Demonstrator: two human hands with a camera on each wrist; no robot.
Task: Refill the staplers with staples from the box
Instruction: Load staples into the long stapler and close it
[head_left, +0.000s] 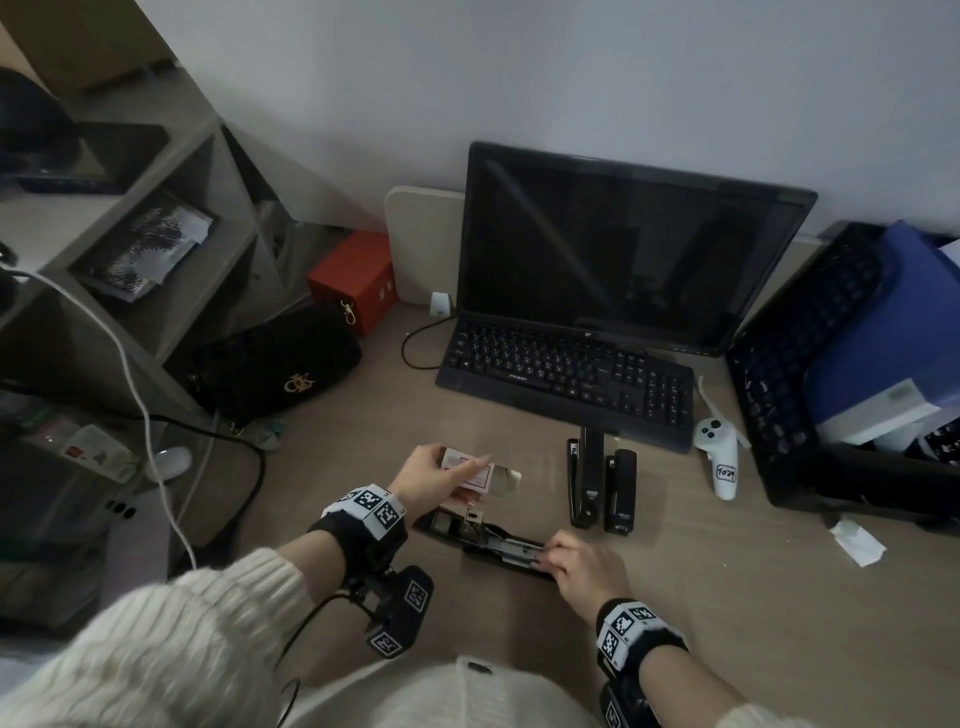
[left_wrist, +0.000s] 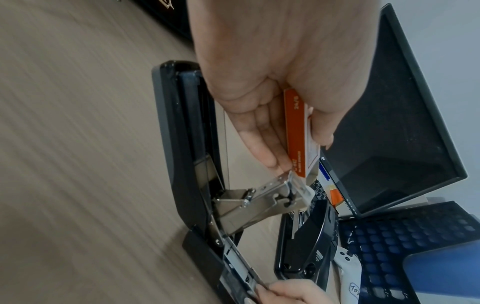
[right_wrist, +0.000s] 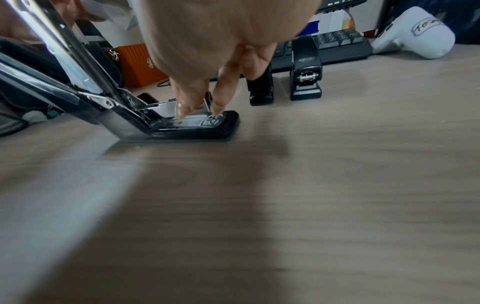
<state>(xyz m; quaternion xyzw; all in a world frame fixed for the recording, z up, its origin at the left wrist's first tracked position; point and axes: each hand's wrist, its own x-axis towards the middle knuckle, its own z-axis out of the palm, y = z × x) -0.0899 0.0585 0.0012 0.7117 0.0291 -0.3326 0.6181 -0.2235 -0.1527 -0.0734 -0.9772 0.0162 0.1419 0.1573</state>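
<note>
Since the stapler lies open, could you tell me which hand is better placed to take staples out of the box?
Probably the right hand: its fingertips only rest on the open stapler, while the left hand already grips the staple box just above.

**Materials and finishes on the desk**

The open stapler (right_wrist: 182, 127) pairs glossy black plastic with shiny bare metal rails. The staple box (left_wrist: 302, 131) is matt orange-and-white cardboard. The desk (right_wrist: 285, 205) looks like smooth, matt wood-grain laminate. The sleeves (head_left: 171, 644) are cream ribbed knit.

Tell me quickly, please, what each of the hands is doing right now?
Left hand: closed, holding the staple box.
Right hand: open, fingertips pressing on the open stapler.
</note>
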